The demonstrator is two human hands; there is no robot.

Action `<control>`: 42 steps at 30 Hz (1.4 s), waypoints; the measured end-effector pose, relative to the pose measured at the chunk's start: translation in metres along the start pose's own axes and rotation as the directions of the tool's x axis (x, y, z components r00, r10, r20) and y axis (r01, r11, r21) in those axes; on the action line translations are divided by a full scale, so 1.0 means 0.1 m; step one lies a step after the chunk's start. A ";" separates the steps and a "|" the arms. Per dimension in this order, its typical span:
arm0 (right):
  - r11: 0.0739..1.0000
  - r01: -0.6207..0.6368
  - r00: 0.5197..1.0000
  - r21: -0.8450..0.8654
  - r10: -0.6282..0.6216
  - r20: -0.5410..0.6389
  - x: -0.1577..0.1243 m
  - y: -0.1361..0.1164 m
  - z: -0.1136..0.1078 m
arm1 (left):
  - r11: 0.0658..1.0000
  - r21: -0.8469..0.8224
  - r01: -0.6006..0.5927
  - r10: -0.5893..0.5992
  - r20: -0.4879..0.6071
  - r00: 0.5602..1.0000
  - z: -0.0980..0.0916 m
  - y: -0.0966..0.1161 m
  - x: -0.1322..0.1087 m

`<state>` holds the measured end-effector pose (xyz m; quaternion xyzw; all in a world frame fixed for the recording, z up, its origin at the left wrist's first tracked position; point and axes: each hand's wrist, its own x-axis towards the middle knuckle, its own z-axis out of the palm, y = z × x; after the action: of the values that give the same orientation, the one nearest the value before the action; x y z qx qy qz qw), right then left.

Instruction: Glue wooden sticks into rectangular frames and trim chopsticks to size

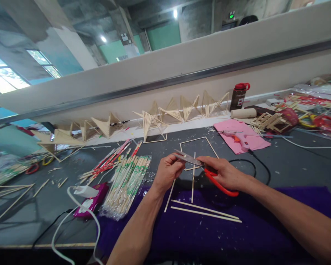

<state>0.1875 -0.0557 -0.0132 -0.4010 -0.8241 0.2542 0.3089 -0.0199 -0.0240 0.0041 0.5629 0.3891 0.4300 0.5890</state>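
Note:
My right hand (223, 173) is closed round the red-handled scissors (221, 187), whose blades point left and sit slightly apart. My left hand (167, 172) is pinched at the blade tips, and a small pale piece shows between the blades; what the fingers hold is too small to make out. Under the hands, a stick frame (193, 140) and a single upright-lying stick (193, 187) rest on the dark table. Nearer me, two thin wooden sticks (206, 214) lie side by side on the purple cloth (264, 228).
Bagged chopsticks (127, 180) and a magenta box (92, 206) with a white cable are left of my hands. A glue gun (241, 140) lies on pink cloth (256, 134) at the right. Behind stand stick models (151, 125) and a dark bottle (238, 97).

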 end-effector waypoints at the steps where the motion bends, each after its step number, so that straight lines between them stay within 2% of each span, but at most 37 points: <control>1: 1.000 0.004 1.000 -0.006 -0.004 -0.001 0.00 -0.01 0.00 | 1.000 -0.006 -0.002 0.002 -0.002 1.000 0.00 -0.01 0.00; 6: 0.999 0.013 0.999 -0.047 -0.015 -0.034 -0.01 -0.02 -0.01 | 0.999 -0.011 -0.032 0.031 -0.023 0.999 0.00 -0.02 0.01; 11: 0.998 0.013 0.998 -0.057 -0.017 -0.065 -0.01 0.02 0.02 | 0.995 0.066 -0.072 0.076 -0.069 0.995 0.01 -0.01 -0.01; 20: 0.998 0.007 0.998 -0.062 -0.011 -0.057 -0.02 0.02 0.02 | 0.984 0.126 -0.124 0.133 -0.063 0.989 0.03 0.05 -0.06; 31: 0.999 0.041 0.999 -0.024 -0.041 -0.023 -0.04 0.01 0.04 | 0.966 0.233 -0.108 0.128 -0.073 0.989 0.04 0.08 -0.10; 36: 1.000 -0.005 1.000 -0.003 0.005 0.016 -0.04 -0.04 0.04 | 0.938 0.327 -0.119 0.157 -0.092 0.983 0.03 0.07 -0.11; 42: 0.999 -0.008 1.000 -0.040 0.008 0.006 -0.03 -0.05 0.05 | 0.943 0.320 -0.093 0.134 -0.107 0.985 0.03 0.03 -0.08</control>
<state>0.1830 -0.0622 -0.0145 -0.4097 -0.8284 0.2399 0.2974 -0.0202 -0.0328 0.0067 0.6421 0.4562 0.4310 0.4402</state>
